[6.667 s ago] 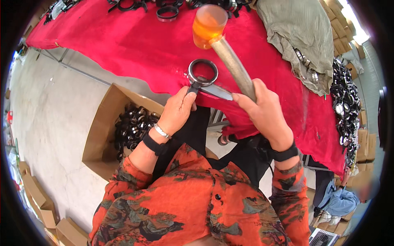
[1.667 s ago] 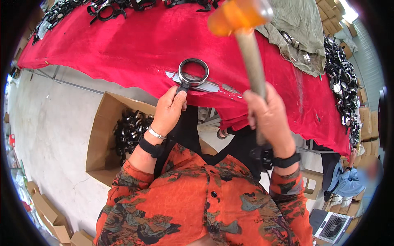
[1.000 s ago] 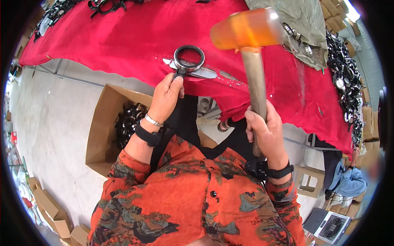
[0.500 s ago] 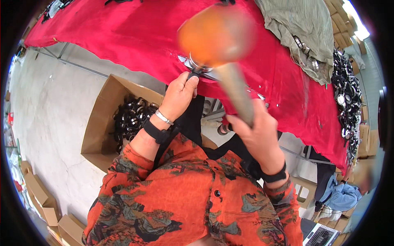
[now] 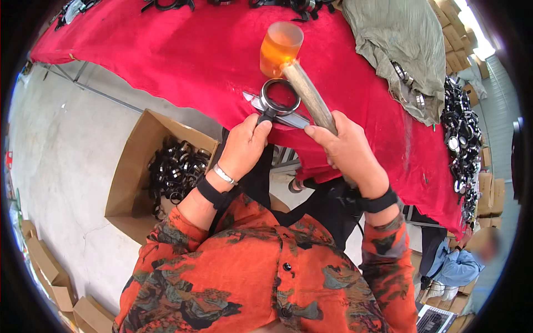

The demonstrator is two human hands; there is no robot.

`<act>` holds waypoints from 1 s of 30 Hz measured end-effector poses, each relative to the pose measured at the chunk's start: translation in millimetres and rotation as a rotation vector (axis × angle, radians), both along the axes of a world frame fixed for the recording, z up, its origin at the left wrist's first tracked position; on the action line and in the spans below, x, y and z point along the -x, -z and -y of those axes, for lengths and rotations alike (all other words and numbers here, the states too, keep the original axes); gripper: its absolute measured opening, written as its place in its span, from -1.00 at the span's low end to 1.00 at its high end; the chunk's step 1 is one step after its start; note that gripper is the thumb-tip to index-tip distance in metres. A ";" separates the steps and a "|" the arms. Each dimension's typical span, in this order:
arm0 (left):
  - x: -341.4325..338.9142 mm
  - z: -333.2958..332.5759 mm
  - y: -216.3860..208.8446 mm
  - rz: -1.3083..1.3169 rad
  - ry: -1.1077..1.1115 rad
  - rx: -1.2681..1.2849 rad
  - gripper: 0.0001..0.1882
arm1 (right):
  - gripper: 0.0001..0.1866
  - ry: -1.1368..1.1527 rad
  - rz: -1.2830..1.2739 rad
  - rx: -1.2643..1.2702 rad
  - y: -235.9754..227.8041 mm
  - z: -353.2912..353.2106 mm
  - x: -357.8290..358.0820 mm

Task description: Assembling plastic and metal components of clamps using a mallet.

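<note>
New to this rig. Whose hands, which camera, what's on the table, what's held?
No robot here: these are a person's two bare hands. The view comes from a fisheye camera worn on the head, looking down, so straight edges bend near the rim. The left hand holds a silver ring by its black handle; the right hand holds an orange-headed mallet. Black and silver parts and a grey cloth lie on the red-covered table. A carton, lower left, holds more parts.
</note>
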State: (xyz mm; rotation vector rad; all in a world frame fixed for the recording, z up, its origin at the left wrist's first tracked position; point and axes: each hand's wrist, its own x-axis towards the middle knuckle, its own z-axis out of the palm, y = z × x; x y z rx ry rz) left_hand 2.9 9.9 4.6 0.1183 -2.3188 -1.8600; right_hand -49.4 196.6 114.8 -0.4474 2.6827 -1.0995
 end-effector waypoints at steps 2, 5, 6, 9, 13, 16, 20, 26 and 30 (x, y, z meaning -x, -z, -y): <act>1.2 1.4 2.8 -0.022 -0.013 -0.008 -0.67 | -0.55 0.014 0.075 -0.080 -10.1 -1.3 4.5; 1.6 0.9 2.3 -0.061 -0.049 0.006 -0.68 | -0.57 0.088 0.024 0.022 -22.6 -3.3 -7.9; 3.6 1.5 -0.1 -0.096 -0.042 0.033 -0.68 | -0.58 0.151 -0.012 0.088 -27.2 -3.6 -11.9; 4.2 -1.0 0.3 -0.091 -0.013 -0.005 -0.66 | -0.58 0.173 0.024 0.097 10.5 -15.4 -11.3; 5.4 3.8 4.1 -0.053 0.018 -0.034 -0.68 | -0.60 0.178 0.119 0.024 0.0 -30.7 -1.6; -0.3 5.4 4.3 -0.038 0.014 -0.057 -0.68 | -0.65 0.261 0.168 0.121 -16.6 -30.0 -17.5; 2.6 3.0 1.6 -0.046 0.077 -0.068 -0.69 | -0.60 0.139 -0.017 -0.077 28.3 -53.8 -27.5; -1.4 6.0 4.4 -0.029 0.034 -0.107 -0.70 | -0.58 0.218 0.249 0.049 4.7 -54.4 -28.6; 1.4 3.0 -3.5 -0.053 0.067 -0.051 -0.70 | -0.57 0.208 -0.028 0.206 21.0 -51.9 -41.8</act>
